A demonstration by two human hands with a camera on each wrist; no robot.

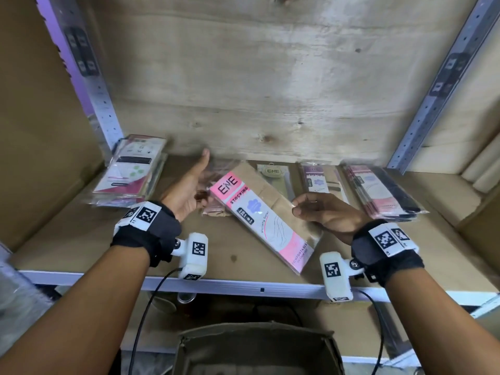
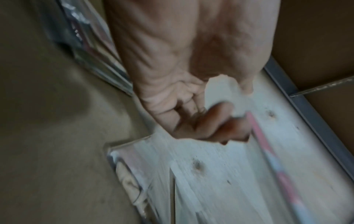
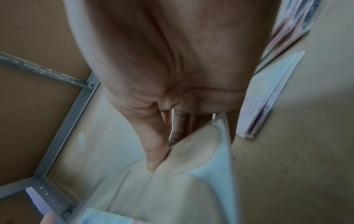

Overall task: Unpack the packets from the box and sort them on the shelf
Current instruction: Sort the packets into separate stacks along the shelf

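Note:
A pink ENE stocking packet (image 1: 259, 215) hangs slanted just above the shelf board (image 1: 67, 239). My right hand (image 1: 297, 207) pinches its right edge, thumb on top and fingers underneath, as the right wrist view shows on the packet (image 3: 172, 181). My left hand (image 1: 201, 177) is at the packet's top left corner with the thumb raised and the fingers loosely bent. It grips nothing. In the blurred left wrist view, the packet's pink edge (image 2: 268, 148) runs beside the left fingertips (image 2: 220, 121). The brown box (image 1: 257, 347) stands open below the shelf.
Along the back of the shelf lie a pile of packets at the left (image 1: 130, 171), a beige packet (image 1: 213, 209) under my left hand, a grey ENE packet (image 1: 273, 174), a purple one (image 1: 319, 180) and a dark pile at the right (image 1: 378, 190). Metal uprights (image 1: 100, 98) flank the bay.

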